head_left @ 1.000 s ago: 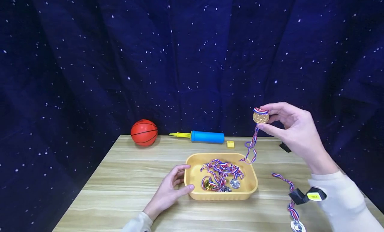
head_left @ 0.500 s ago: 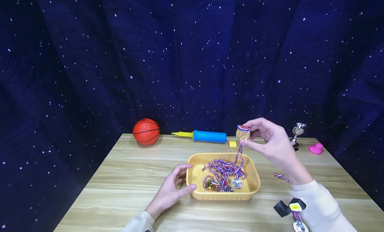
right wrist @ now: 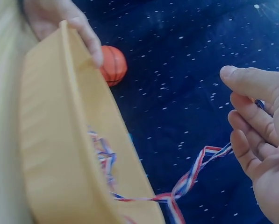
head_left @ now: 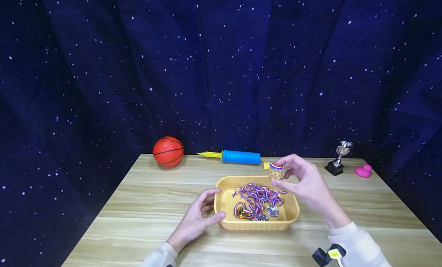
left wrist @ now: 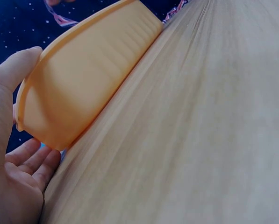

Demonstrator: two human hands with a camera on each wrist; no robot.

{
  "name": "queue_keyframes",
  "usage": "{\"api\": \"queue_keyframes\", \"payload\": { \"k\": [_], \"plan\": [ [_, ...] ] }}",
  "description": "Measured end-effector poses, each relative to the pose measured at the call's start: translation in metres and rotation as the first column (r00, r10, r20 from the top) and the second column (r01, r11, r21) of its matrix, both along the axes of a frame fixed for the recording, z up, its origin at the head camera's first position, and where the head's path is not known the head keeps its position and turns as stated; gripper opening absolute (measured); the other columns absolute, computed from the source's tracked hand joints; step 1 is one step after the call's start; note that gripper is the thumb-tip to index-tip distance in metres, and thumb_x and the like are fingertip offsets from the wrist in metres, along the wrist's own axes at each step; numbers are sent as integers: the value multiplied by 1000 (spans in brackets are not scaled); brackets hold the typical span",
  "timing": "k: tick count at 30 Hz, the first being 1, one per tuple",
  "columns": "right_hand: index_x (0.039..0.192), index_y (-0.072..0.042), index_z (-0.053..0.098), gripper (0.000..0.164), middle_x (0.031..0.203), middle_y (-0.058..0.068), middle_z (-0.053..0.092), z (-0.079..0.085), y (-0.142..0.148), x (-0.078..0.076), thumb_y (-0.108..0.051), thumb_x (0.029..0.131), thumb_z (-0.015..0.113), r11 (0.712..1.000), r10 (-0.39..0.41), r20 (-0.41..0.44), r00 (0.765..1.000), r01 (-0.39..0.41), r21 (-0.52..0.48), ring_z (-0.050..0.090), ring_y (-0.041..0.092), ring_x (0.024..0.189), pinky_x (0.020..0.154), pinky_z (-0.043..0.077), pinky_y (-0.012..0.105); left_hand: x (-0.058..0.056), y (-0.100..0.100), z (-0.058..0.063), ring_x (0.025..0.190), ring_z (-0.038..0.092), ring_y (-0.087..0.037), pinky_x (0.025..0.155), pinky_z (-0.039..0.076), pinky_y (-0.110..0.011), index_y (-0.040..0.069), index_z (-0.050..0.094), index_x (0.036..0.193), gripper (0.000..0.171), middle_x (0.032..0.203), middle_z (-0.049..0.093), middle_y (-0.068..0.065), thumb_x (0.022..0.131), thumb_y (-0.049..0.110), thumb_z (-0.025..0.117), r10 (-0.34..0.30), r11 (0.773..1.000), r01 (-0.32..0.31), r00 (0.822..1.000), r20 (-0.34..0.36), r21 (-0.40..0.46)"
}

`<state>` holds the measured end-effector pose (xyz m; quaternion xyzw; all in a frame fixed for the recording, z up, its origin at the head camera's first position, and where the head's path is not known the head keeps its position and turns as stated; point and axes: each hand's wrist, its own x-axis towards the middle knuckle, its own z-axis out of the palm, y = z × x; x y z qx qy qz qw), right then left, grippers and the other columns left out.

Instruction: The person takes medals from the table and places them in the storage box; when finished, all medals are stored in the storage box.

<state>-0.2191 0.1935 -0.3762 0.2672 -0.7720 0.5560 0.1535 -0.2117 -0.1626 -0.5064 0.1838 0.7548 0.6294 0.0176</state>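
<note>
My right hand (head_left: 305, 182) pinches a gold-coloured medal (head_left: 275, 173) between thumb and fingers, over the back right of a yellow plastic bin (head_left: 255, 225). Its red, white and blue ribbon (right wrist: 190, 175) hangs down towards the bin in the right wrist view. My left hand (head_left: 195, 219) holds the bin's left end, thumb on the rim and fingers curled against the end wall. Inside the bin lie tangled ribbons (head_left: 257, 192), a shiny gold medal (head_left: 242, 212) and silver medals, one of them a silver medal (head_left: 272, 211) at the right.
Along the back of the wooden table (head_left: 138, 209) are a red basketball (head_left: 168, 151), a blue and yellow hand pump (head_left: 241, 157) and a small yellow block (head_left: 266, 165). At the back right stand a silver trophy cup (head_left: 342, 154) on a black base and a pink object (head_left: 363, 170).
My right hand has moved left and down with the medal, from right of the bin to over it. The trophy and pink object have come into view. My left hand stays on the bin.
</note>
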Motion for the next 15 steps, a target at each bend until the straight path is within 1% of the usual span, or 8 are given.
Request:
{"api": "queue_keyframes", "payload": {
  "k": [4,5,9,13,15],
  "plan": [
    [120,-8,72,44,119,7,79,-12,-2,3,0,83,96,998,-32,55,998,28,56,72,22,88,79,61,27,0,0,-1,144,60,-37,119,49,-35,18,56,157,71,158,62,-19,94,18,91,2,1000,-2,1000,-3,-1],
    [120,-9,73,45,118,8,79,-14,-3,4,-2,83,97,997,-40,66,997,35,69,71,22,88,80,60,27,0,-1,-2,144,60,-37,119,49,-35,19,56,156,71,158,62,-19,94,18,91,3,1000,-3,1000,-3,-1],
    [120,-10,74,45,119,9,77,-22,-6,7,-8,83,99,994,-57,109,992,46,97,68,21,81,74,59,28,0,-1,-2,144,60,-36,119,49,-35,21,57,156,71,157,62,-17,94,18,91,6,1000,-6,1000,-5,-5],
    [119,-11,75,43,123,11,74,-29,-6,9,-11,83,99,993,-67,156,985,50,110,66,18,76,69,57,28,0,0,-2,143,61,-36,119,49,-36,19,56,156,71,157,62,-17,94,17,91,7,1000,-7,1000,-4,-5],
    [118,-13,75,42,123,10,75,-33,-5,10,-13,83,99,989,-84,160,984,63,133,64,16,74,67,55,27,0,0,-3,143,61,-36,119,49,-36,19,56,157,72,157,62,-18,94,17,91,7,1000,-7,1000,-2,-4]
  ]
}}
